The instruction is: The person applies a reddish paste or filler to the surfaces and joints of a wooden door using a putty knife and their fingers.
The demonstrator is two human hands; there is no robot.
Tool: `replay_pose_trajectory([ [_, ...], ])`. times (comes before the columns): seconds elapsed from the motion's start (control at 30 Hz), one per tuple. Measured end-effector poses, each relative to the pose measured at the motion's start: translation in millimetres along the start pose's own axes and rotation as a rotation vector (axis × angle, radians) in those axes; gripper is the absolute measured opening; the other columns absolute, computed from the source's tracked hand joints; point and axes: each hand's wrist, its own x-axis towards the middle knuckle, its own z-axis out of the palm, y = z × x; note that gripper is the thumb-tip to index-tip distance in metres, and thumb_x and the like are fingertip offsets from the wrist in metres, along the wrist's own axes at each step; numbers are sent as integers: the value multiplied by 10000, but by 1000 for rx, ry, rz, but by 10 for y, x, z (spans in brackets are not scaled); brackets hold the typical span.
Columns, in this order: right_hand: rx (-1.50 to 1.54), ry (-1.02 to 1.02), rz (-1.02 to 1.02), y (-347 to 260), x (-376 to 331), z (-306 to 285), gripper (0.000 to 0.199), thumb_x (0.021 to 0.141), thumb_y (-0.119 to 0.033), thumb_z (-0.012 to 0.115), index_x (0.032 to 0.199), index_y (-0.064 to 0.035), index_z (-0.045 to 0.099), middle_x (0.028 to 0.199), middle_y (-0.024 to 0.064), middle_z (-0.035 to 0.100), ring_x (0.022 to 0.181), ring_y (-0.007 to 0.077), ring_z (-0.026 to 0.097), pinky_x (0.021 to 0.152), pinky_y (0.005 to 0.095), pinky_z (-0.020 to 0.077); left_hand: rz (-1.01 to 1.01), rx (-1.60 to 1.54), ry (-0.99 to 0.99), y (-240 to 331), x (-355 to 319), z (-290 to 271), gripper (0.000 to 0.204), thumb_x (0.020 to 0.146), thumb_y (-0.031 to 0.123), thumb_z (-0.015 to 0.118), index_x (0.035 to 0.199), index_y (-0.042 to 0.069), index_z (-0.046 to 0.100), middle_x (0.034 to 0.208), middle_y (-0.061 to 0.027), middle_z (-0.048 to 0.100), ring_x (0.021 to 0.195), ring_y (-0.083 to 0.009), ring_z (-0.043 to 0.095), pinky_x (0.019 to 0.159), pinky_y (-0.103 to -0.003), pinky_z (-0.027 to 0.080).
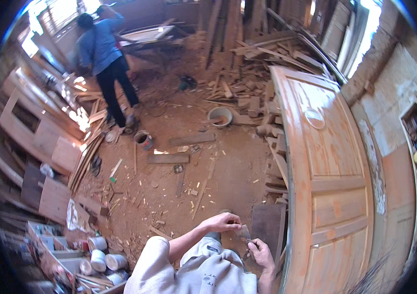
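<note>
My left hand (pixel 222 223) reaches across my lap, its fingers pinched on the upper end of a small flat grey piece (pixel 244 232). My right hand (pixel 262 256) is just below it, fingers curled around the piece's lower end. What the piece is I cannot tell. Both hands hover next to the near left edge of a large orange-brown panelled wooden door (pixel 326 186) lying flat on my right. My light trousers (pixel 203 269) fill the bottom of the view.
A person in a blue shirt (pixel 101 46) stands far off at the back left. On the dirt floor lie a paint can (pixel 144 140), a white bowl (pixel 220 116), loose planks (pixel 168 158) and offcuts. Several cans (pixel 104 258) stand lower left. A dark board (pixel 267 224) leans under the door.
</note>
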Motion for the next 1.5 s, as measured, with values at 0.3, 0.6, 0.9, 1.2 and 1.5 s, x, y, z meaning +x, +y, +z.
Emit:
replay_pose_trajectory([
  [0.3,-95,-244,69,540,-651,150,143,995,-183,619,966,-43,625,786,16,652,671,73,595,627,247,492,-2,-111,196,-213,-1067,1052,321,967,337,605,1036,29,661,900,-58,679,875,-156,611,808,-340,489],
  [0.6,-75,-212,-14,949,-1132,133,158,1001,-179,605,949,-32,628,779,9,639,676,80,591,634,250,483,25,-17,197,-212,-1194,1568,348,982,359,587,982,17,647,880,-60,665,866,-152,587,815,-346,481],
  [0.9,-40,-9,-90,1058,-1587,-237,201,983,-207,626,969,-6,621,800,29,654,694,100,611,666,286,515,7,-46,142,248,-752,1659,357,979,375,606,960,23,666,832,-36,664,809,-125,587,736,-315,484],
  [1.2,195,282,-285,1669,-2070,-529,246,981,-183,607,1157,-19,554,897,4,592,763,73,580,684,259,488,103,-361,78,277,-18,2041,177,927,96,669,1091,47,619,819,65,550,739,-35,490,660,-211,400],
  [1.5,292,509,-223,2054,-2345,-408,221,980,-199,611,1109,-23,572,856,3,590,751,81,589,660,266,478,73,-413,-52,528,200,2385,106,927,33,559,999,91,508,831,60,474,747,-43,434,663,-205,350],
])
